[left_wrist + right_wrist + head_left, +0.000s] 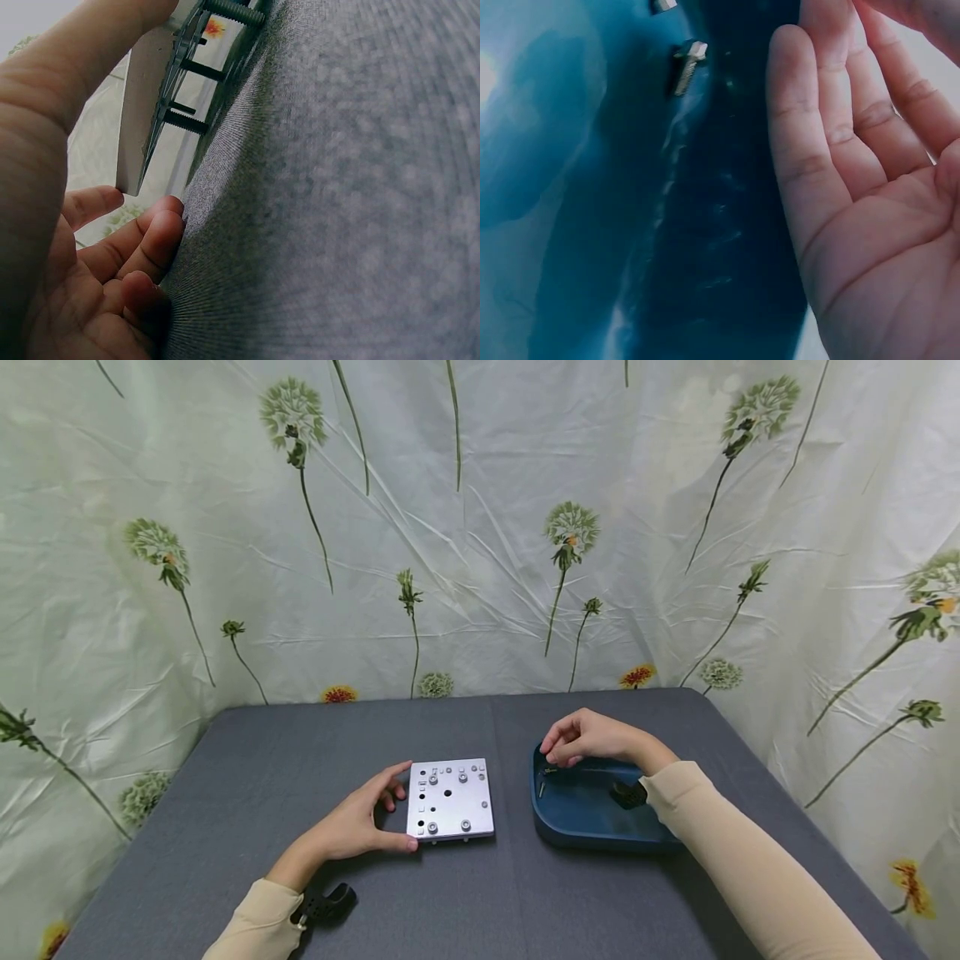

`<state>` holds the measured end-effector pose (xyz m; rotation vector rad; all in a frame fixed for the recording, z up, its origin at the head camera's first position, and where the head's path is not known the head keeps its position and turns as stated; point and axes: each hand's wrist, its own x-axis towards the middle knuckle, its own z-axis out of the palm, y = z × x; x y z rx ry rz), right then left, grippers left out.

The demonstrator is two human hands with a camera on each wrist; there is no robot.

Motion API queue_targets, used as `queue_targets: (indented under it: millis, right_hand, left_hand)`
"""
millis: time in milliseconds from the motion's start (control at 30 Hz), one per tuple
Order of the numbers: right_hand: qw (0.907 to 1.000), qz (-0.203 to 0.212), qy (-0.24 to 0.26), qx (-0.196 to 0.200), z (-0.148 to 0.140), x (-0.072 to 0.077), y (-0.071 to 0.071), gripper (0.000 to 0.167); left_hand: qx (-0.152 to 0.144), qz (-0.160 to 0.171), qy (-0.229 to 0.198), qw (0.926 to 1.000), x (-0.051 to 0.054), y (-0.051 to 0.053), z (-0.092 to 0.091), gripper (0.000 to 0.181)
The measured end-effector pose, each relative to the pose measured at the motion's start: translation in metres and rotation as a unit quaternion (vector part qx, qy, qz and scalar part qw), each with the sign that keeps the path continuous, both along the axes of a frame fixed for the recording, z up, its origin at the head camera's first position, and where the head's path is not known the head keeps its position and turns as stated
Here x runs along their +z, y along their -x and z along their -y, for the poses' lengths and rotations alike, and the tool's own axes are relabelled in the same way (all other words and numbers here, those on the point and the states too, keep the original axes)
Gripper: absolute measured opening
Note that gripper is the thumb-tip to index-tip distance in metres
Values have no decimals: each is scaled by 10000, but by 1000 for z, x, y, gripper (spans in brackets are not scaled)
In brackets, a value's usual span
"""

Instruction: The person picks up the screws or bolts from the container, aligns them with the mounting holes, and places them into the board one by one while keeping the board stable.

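Observation:
A silver metal plate (452, 806) with holes and several screws lies on the table. My left hand (358, 820) grips its left side, thumb at the near corner and index finger at the far one; the left wrist view shows the plate (142, 112) raised on threaded screws, the other fingers (154, 244) bent beside it. Over the left end of a blue tray (600, 842) hovers my right hand (592, 737), thumb near the fingertips, nothing visible between them. Near it in the tray, a screw (690, 66) shows in the right wrist view; the fingertips there are partly cut off.
A grey cloth-covered table (457, 902) carries the plate and, to its right, the tray. Behind stands a pale curtain (495, 568) with a dandelion print. Black straps are on both wrists; the right forearm (757, 860) crosses the tray's right part.

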<state>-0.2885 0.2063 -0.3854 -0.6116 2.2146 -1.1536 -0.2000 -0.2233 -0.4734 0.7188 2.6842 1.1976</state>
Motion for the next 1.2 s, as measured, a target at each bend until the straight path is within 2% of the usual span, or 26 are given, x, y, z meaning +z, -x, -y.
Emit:
queue_targets:
  millis: [233,567,800,1200]
  right_hand:
    - [9984,534,-42,174,-2,-13,2,28]
    - [9940,1046,-126,296,4,-25,-1,30]
    - [9938,1056,-132,336,5,-33,-3,31]
    - [9943,979,-258,328,4,-36,-6,30]
  left_hand:
    - [21,33,11,10000,-1,-1,-1,115]
    - [53,6,81,10000,0,2,0,117]
    - [64,47,122,9999,-1,2,-1,118]
    - [95,92,104,9999,-2,0,-1,118]
